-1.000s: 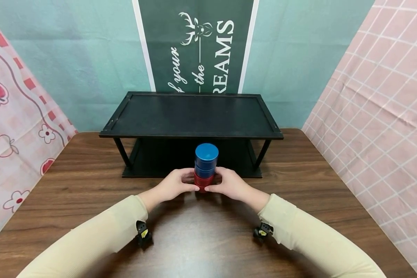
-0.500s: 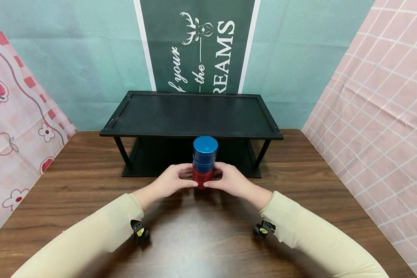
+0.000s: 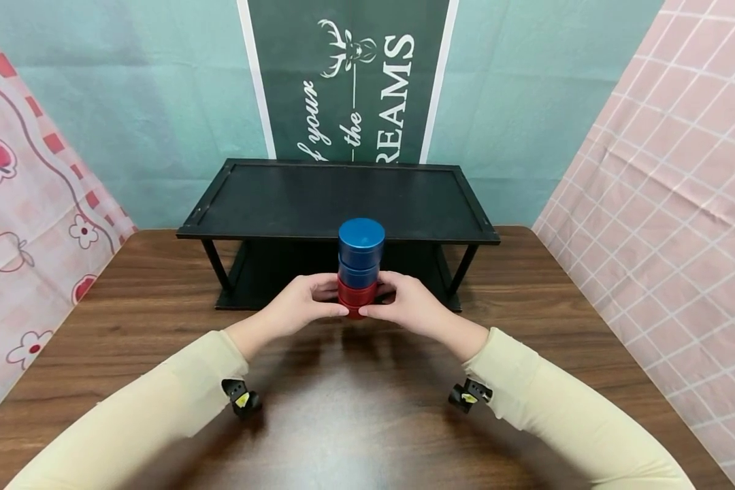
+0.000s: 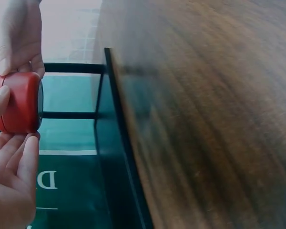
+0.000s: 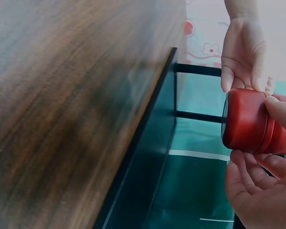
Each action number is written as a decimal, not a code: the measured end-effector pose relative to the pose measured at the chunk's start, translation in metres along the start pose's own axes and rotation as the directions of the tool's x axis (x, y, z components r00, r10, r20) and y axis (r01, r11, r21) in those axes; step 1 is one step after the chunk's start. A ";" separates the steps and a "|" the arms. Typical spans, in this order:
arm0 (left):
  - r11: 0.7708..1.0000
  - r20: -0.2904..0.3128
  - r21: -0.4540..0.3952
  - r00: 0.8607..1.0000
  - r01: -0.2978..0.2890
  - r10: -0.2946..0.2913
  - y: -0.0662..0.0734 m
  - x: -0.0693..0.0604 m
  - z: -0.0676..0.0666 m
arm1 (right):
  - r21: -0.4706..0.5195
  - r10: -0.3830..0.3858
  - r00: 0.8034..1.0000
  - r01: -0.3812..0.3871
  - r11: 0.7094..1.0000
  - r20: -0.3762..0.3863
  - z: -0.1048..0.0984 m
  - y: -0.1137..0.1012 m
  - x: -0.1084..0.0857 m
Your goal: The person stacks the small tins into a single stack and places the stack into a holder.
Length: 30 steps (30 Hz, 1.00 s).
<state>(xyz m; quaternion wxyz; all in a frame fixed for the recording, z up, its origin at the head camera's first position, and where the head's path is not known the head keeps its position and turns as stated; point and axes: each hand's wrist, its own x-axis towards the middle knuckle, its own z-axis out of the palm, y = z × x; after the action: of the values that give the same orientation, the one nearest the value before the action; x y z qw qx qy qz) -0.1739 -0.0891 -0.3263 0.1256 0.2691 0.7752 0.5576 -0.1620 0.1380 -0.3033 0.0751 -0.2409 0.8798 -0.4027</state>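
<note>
A blue cylindrical canister stands upright on a red cylindrical canister, one stacked on the other. My left hand grips the red one from the left side, thumb at the front and fingers behind. From the right side my right hand holds it the same way. Both wrist views show the red canister with its dark base clear of the table, fingers curved round it. The stack hangs just in front of the black two-tier rack, its blue top overlapping the upper shelf's front edge in the head view.
The rack's lower shelf lies behind the hands, with slanted posts at both ends. Wood-grain tabletop stretches below the arms. Printed cloths hang at the left, back and right. A small black camera is strapped to each wrist.
Both hands have raised the canister stack together, off the tabletop. Its blue top has risen from below the upper shelf's front edge to overlap it. The grip looks the same.
</note>
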 end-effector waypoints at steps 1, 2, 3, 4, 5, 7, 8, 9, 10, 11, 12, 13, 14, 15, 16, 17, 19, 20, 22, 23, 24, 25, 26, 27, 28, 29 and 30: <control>1.000 0.000 0.003 1.000 -0.001 0.001 0.002 0.001 -0.001 | 0.001 0.003 1.000 -0.003 1.000 -0.002 -0.001 -0.001 0.000; 1.000 0.000 0.009 1.000 -0.002 0.002 0.003 0.001 -0.002 | 0.001 0.002 1.000 -0.002 1.000 -0.004 -0.003 -0.002 0.001; 1.000 -0.001 0.018 1.000 -0.002 0.002 0.005 0.002 -0.003 | 0.002 0.000 1.000 0.000 1.000 -0.006 -0.004 -0.003 0.001; 1.000 0.000 0.024 1.000 -0.004 0.004 0.007 0.003 -0.004 | 0.003 -0.002 1.000 0.002 1.000 -0.008 -0.005 -0.004 0.001; 1.000 0.001 0.027 1.000 -0.004 0.004 0.009 0.004 -0.004 | 0.003 -0.003 1.000 0.003 1.000 -0.011 -0.006 -0.005 0.001; 0.999 0.003 0.034 1.000 -0.005 0.005 0.012 0.005 -0.006 | 0.007 -0.003 1.000 0.003 1.000 -0.015 -0.009 -0.006 0.002; 0.999 0.003 0.038 1.000 -0.007 0.007 0.014 0.006 -0.006 | 0.007 -0.003 1.000 0.004 1.000 -0.017 -0.010 -0.007 0.002; 0.999 0.004 0.040 1.000 -0.011 0.011 0.016 0.007 -0.007 | 0.008 -0.003 1.000 0.003 1.000 -0.020 -0.011 -0.008 0.002; 0.999 0.004 0.041 1.000 -0.015 0.015 0.017 0.007 -0.007 | 0.006 -0.004 1.000 0.004 1.000 -0.022 -0.013 -0.008 0.002; 0.999 0.004 0.040 1.000 -0.020 0.020 0.019 0.008 -0.007 | 0.007 -0.002 1.000 0.003 1.000 -0.024 -0.014 -0.009 0.002; 0.999 0.003 0.039 1.000 -0.022 0.022 0.020 0.009 -0.007 | 0.009 0.000 1.000 0.000 1.000 -0.027 -0.015 -0.010 0.002; 0.999 0.002 0.039 1.000 -0.027 0.027 0.020 0.009 -0.008 | 0.007 0.002 1.000 -0.002 1.000 -0.030 -0.016 -0.010 0.002; 0.999 -0.001 0.037 1.000 -0.027 0.027 0.021 0.010 -0.008 | 0.006 0.005 0.999 -0.005 1.000 -0.033 -0.017 -0.011 0.002; 0.999 -0.001 0.034 1.000 -0.028 0.028 0.022 0.011 -0.008 | 0.006 0.008 0.999 -0.008 1.000 -0.034 -0.017 -0.012 0.002; 0.999 -0.003 0.032 1.000 -0.026 0.027 0.022 0.011 -0.007 | 0.006 0.008 0.999 -0.008 1.000 -0.034 -0.018 -0.013 0.001; 0.999 -0.003 0.028 1.000 -0.025 0.025 0.022 0.011 -0.007 | 0.009 0.012 0.999 -0.012 1.000 -0.034 -0.018 -0.013 0.001; 0.999 -0.002 0.024 1.000 -0.021 0.021 0.024 0.011 -0.008 | 0.009 0.008 0.999 -0.008 1.000 -0.034 -0.019 -0.014 0.001; 1.000 0.000 0.023 1.000 -0.020 0.020 0.024 0.011 -0.008 | 0.010 0.008 0.999 -0.007 1.000 -0.034 -0.019 -0.015 0.001; 0.999 0.000 0.027 1.000 -0.019 0.019 0.026 0.011 -0.009 | 0.013 -0.001 0.999 0.002 1.000 -0.038 -0.020 -0.015 0.001; 0.999 0.002 0.029 1.000 -0.017 0.017 0.027 0.011 -0.009 | 0.014 -0.002 0.999 0.003 1.000 -0.042 -0.021 -0.016 0.001; 0.999 0.002 0.031 1.000 -0.017 0.017 0.029 0.011 -0.010 | 0.014 -0.006 0.999 0.007 1.000 -0.045 -0.021 -0.016 0.001; 0.999 0.003 0.032 1.000 -0.017 0.017 0.030 0.011 -0.011 | 0.015 -0.010 0.999 0.011 1.000 -0.049 -0.022 -0.016 0.001; 0.999 0.003 0.036 1.000 -0.016 0.016 0.030 0.012 -0.012 | 0.018 -0.013 0.999 0.014 1.000 -0.053 -0.022 -0.016 0.002; 0.999 0.003 0.036 1.000 -0.014 0.014 0.031 0.012 -0.012 | 0.020 -0.017 0.998 0.018 1.000 -0.057 -0.022 -0.016 0.002; 0.999 0.005 0.036 1.000 -0.015 0.015 0.031 0.013 -0.013 | 0.023 -0.020 0.998 0.021 1.000 -0.061 -0.023 -0.016 0.002; 0.999 0.005 0.033 1.000 -0.017 0.017 0.032 0.013 -0.014 | 0.025 -0.019 0.998 0.021 0.999 -0.066 -0.024 -0.017 0.002; 0.999 0.004 0.033 1.000 -0.022 0.022 0.033 0.014 -0.014 | 0.027 -0.023 0.997 0.025 0.999 -0.072 -0.024 -0.017 0.003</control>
<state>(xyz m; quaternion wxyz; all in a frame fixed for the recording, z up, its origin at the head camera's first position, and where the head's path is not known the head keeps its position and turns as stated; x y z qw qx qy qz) -0.1837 -0.0850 -0.2892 0.1163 0.2807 0.7812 0.5454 -0.1662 0.1436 -0.2744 0.0420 -0.2360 0.8733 -0.4241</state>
